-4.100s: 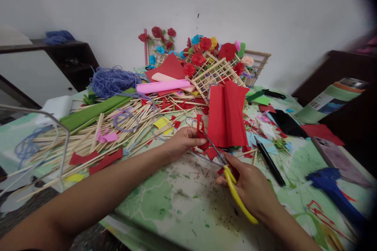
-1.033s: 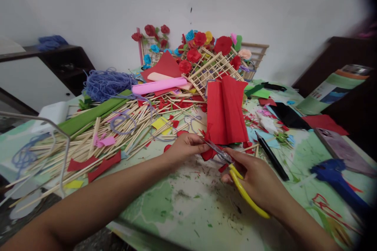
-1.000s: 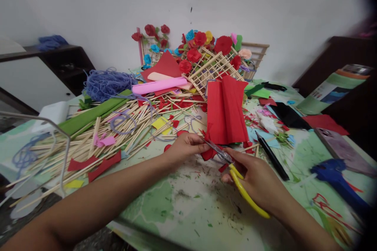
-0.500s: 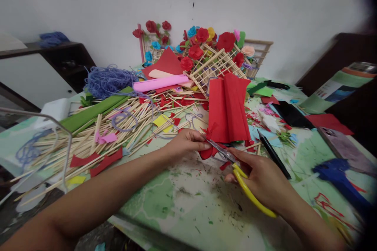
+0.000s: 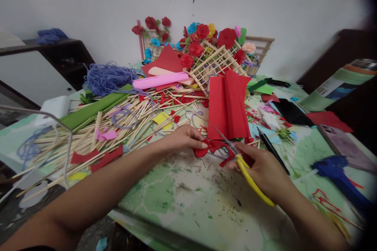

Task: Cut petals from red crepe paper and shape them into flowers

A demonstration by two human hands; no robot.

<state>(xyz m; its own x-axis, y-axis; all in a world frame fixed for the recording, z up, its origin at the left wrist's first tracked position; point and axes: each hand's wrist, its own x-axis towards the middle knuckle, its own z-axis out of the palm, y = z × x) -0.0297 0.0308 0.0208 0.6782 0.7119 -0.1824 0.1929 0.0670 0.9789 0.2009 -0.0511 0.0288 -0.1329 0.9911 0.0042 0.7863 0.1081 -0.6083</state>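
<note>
Between the thumb and fingers of my left hand (image 5: 188, 140) is a small cut piece of red paper (image 5: 200, 151), held just above the table. My right hand (image 5: 259, 164) grips yellow-handled scissors (image 5: 250, 182), their blades pointing up and to the left, slightly apart. A narrow red paper strip (image 5: 228, 157) hangs at the blades near my right fingers. Right behind both hands lie folded sheets of red crepe paper (image 5: 218, 108). A black marker (image 5: 273, 151) rests just right of my right hand.
Thin wooden sticks (image 5: 141, 111) spread across the left, with purple yarn (image 5: 108, 79) and green paper (image 5: 94, 110). Stick lattices (image 5: 216, 66) with paper flowers stand at the back. To the right are a blue glue gun (image 5: 338, 176), a phone (image 5: 343, 145) and a bottle (image 5: 338, 84).
The scissors have drawn back right from my left fingers, and their blades have parted. A red strip now hangs at the blades, and the piece in my left hand shows more clearly.
</note>
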